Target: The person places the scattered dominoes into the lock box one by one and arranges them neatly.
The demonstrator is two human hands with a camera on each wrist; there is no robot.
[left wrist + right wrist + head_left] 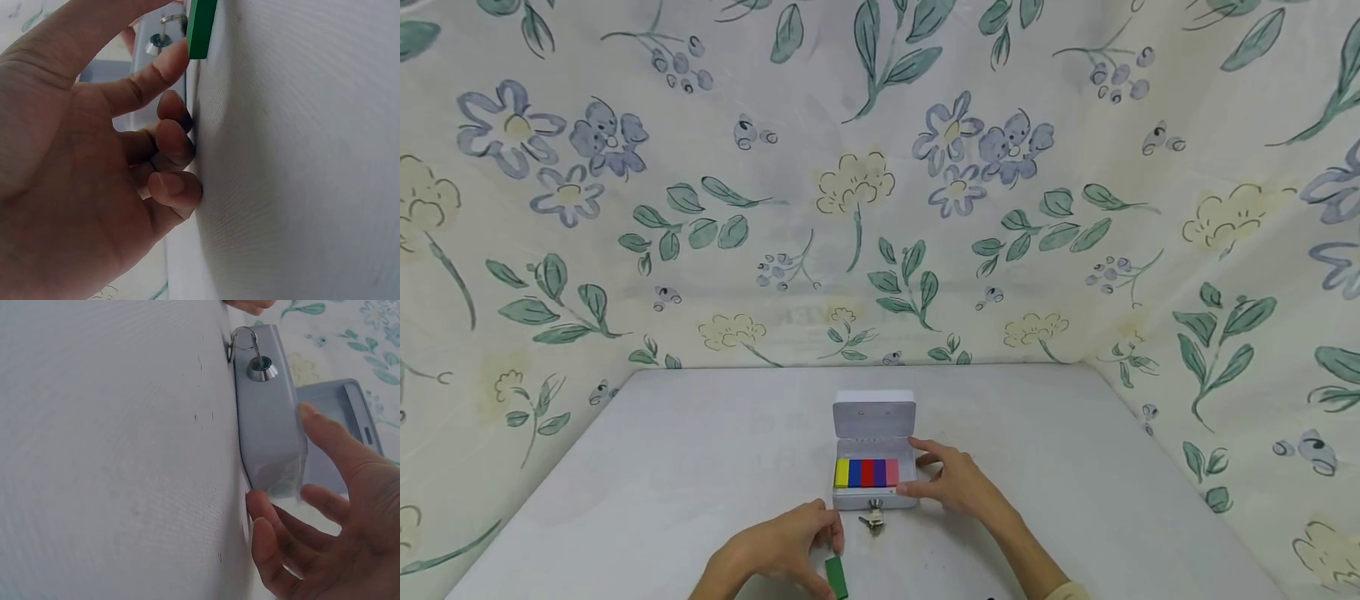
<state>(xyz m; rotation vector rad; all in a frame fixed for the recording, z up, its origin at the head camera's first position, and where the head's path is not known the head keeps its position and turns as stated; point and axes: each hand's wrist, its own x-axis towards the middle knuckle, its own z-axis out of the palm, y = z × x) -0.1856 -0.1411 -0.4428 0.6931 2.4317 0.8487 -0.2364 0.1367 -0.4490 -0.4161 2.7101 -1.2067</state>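
A small white lockable cash box (876, 502) stands with its lid (874, 417) raised at the back. Inside lie several coloured blocks in a row: yellow (842, 473), blue (854, 473), red (867, 473), purple (880, 473) and pink (892, 472). In front of the box, my left hand (782, 542) pinches a green block (836, 577) between thumb and index finger, close to the tabletop. My right hand (958, 479) holds the box's right side, thumb on the front rim and index finger toward the back corner. Its lower fingers touch the table in the right wrist view.
Keys (873, 522) on a ring hang from the lock (261, 369) at the box's front. The white table (700, 450) runs back to a floral curtain (880, 208), which also covers both sides. A small dark thing (990, 597) shows at the bottom edge.
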